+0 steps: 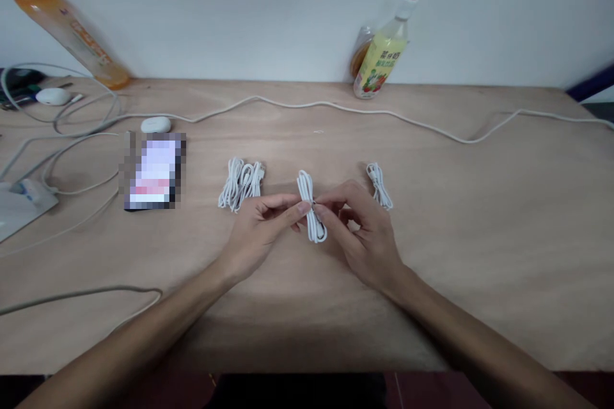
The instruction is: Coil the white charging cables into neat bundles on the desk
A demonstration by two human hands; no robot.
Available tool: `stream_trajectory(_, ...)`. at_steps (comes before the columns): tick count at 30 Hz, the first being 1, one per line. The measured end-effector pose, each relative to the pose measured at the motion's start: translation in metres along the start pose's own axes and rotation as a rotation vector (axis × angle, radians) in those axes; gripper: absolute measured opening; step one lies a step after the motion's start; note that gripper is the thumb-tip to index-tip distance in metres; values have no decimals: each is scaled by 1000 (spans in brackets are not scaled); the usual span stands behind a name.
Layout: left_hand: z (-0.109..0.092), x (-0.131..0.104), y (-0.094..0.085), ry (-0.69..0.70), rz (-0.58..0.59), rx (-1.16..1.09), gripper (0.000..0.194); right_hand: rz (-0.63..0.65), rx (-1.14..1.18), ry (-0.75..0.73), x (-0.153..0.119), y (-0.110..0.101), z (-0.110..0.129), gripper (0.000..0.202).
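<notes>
The white cable bundle sits upright between both hands, its looped ends sticking out beyond the fingers above and below. The left hand pinches it at the waist from the left; the right hand has thumb and fingertips closed on the waist from the right. Coiled cables lie just beyond the left hand, another bundle just beyond the right. Table surface stretches rightward and to the near edge.
</notes>
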State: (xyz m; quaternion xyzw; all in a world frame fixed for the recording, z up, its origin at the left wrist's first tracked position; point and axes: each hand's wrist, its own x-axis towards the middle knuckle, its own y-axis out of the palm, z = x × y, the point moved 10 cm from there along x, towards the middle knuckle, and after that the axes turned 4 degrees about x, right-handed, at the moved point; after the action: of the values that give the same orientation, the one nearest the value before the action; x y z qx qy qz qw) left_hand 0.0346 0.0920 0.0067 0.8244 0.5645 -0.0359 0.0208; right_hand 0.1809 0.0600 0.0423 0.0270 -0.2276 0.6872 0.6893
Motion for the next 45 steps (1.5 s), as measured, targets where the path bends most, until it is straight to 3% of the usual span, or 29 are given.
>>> stream_trajectory(22, -1, -1, 1, 17, 12, -29, 16, -7, 29, -55, 2, -2, 3, 13)
stream_trajectory(35, 1, -1, 7, 2, 61, -157, 18, -27, 87, 29, 0, 0, -5, 8)
stream_trajectory(45, 5, -2, 8, -18, 68, -207, 24, -11, 48, -9, -1, 1, 0, 7)
